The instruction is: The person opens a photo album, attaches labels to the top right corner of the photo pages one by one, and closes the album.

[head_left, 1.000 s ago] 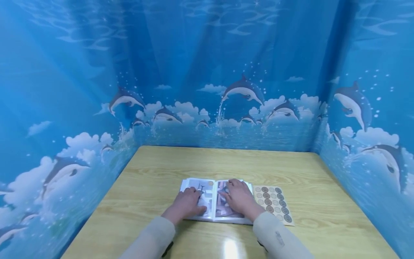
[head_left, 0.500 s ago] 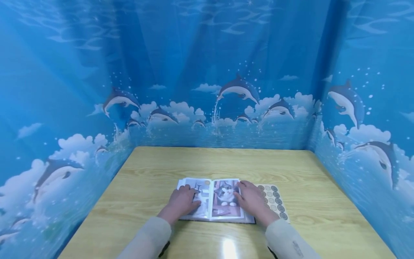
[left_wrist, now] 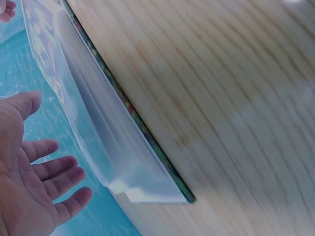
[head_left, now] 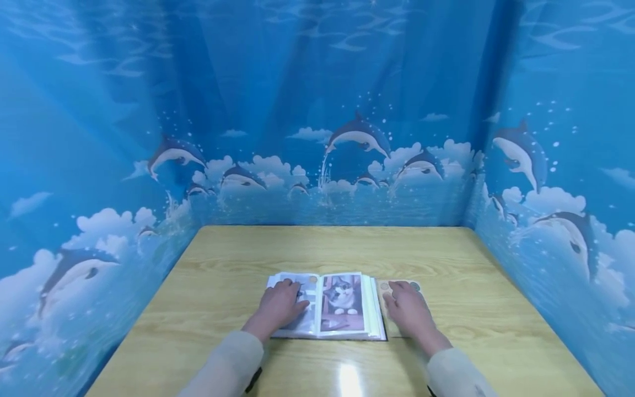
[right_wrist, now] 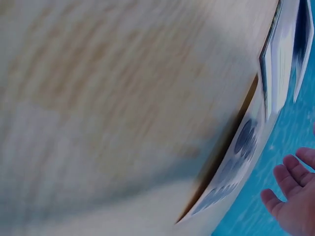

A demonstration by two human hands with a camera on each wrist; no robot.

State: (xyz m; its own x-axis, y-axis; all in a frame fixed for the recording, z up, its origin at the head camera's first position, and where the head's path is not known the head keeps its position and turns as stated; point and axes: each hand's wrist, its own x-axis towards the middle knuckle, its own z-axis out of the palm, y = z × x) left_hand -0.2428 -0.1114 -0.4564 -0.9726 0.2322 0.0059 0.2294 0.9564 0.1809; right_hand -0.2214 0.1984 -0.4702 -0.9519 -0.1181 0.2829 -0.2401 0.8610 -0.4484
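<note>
An open photo album (head_left: 343,325) lies on the table, with a cat photo (head_left: 342,302) on its right page. The left page carries a greyish photo (head_left: 308,320) with a small round sticker (head_left: 312,279) near its top corner. My left hand (head_left: 279,304) rests over the left page; its fingers (left_wrist: 64,169) look spread and relaxed in the left wrist view. To the right of the album, my right hand (head_left: 409,309) is over a tan sheet of round stickers (head_left: 394,330), covering most of it. Its fingers (right_wrist: 288,179) are loosely bent, with nothing visible between them.
A wood-grain table (head_left: 238,253) carries the album and the sheet. Blue curtains with dolphins (head_left: 357,135) close off the back and both sides. Light glares on the table (head_left: 349,380) near the front.
My right hand has moved right, from the album's right page onto the sticker sheet, uncovering the cat photo. The left hand stays on the left page. The head view has shifted slightly.
</note>
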